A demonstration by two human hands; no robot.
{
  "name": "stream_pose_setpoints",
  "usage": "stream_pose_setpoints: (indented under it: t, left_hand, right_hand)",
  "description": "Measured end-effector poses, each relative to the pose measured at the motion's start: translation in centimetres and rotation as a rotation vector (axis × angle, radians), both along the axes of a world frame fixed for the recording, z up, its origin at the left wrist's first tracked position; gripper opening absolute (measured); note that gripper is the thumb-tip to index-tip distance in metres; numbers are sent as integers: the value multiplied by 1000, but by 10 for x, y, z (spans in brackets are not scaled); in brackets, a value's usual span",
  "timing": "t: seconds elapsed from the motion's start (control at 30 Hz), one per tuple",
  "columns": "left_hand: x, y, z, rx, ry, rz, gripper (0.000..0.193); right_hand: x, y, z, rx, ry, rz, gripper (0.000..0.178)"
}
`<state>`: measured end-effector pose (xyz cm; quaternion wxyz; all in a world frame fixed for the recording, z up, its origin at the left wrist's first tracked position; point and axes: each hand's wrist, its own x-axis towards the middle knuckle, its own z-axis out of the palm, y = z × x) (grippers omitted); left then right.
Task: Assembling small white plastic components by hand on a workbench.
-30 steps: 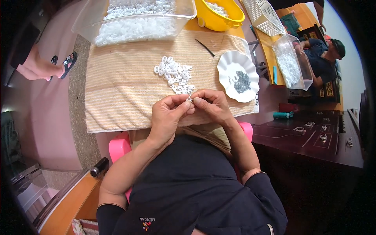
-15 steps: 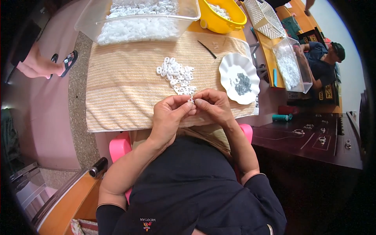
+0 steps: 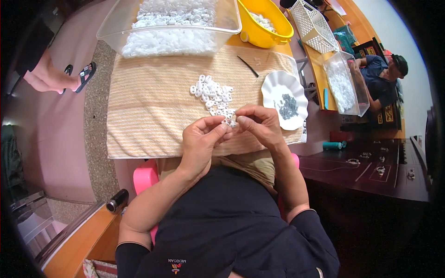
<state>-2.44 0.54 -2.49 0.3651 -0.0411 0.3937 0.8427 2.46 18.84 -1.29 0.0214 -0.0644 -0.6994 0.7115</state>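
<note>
Above the near edge of a striped towel (image 3: 148,116), my left hand (image 3: 200,141) pinches a small white plastic piece (image 3: 227,122) between thumb and forefinger. My right hand (image 3: 263,126) is closed in a pinch just to the right of that piece; whatever its fingertips hold is too small to make out. Beyond both hands lies a loose pile of small white oval plastic pieces (image 3: 212,92) with holes. A white plate with a wavy rim (image 3: 270,88) stands to the right, bearing a heap of tiny grey bits (image 3: 288,106).
At the back stand a transparent bin (image 3: 171,28) of white pieces and a yellow tub (image 3: 259,38). A thin black stick (image 3: 248,66) lies on the towel. Further right, a person (image 3: 384,76) sits by another transparent bin (image 3: 359,92). Someone's sandalled foot (image 3: 83,76) shows at left.
My right hand has drawn slightly right, widening the gap between my hands. The left keeps its pinch on the white piece. The whole view has shifted a little.
</note>
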Motion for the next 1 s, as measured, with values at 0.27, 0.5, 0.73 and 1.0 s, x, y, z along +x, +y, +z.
stream_pose_setpoints:
  t: [0.27,0.5,0.73,1.0]
  left_hand:
    - [-1,-1,-1,45,-19,103,21]
    - [-2,-2,-2,35,-38,109,21]
    - [-3,-2,-2,28,-42,104,22]
    - [-3,-2,-1,18,-47,111,22]
  right_hand:
    - [-38,3,4,759,144,-47,18]
    - [-49,-6,-1,1150,98,-71,16]
    - [-53,-5,-2,1007,76,-82,14]
    - [-53,-1,-9,941,113,-44,16]
